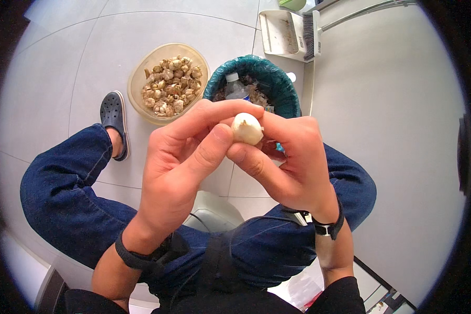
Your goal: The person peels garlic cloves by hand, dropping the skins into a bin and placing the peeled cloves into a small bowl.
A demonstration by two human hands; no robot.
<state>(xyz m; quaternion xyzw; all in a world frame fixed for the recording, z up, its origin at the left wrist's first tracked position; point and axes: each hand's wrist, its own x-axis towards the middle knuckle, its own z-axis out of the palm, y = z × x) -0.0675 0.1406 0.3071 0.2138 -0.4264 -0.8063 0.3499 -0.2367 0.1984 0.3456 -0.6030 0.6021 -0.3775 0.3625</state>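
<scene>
A pale, mostly bare garlic bulb (246, 128) is pinched between both of my hands at the middle of the view. My left hand (180, 157) grips it from the left, with the thumb against its side. From the right, my right hand (290, 157) holds it with the thumb below and the index finger above. Beyond my hands stands a bin (282, 84) lined with a teal plastic bag, holding dry peelings and a clear plastic bottle (235, 88) with a white cap. To its left, a translucent plastic bowl (137, 84) contains many unpeeled garlic bulbs (172, 84).
A white dustpan (276, 33) and a brush (310, 35) lie at the foot of the large pale panel (384, 98) on the right. My knees in jeans flank a pale stool seat (214, 210). A dark clog (114, 114) rests on the tiled floor (51, 94).
</scene>
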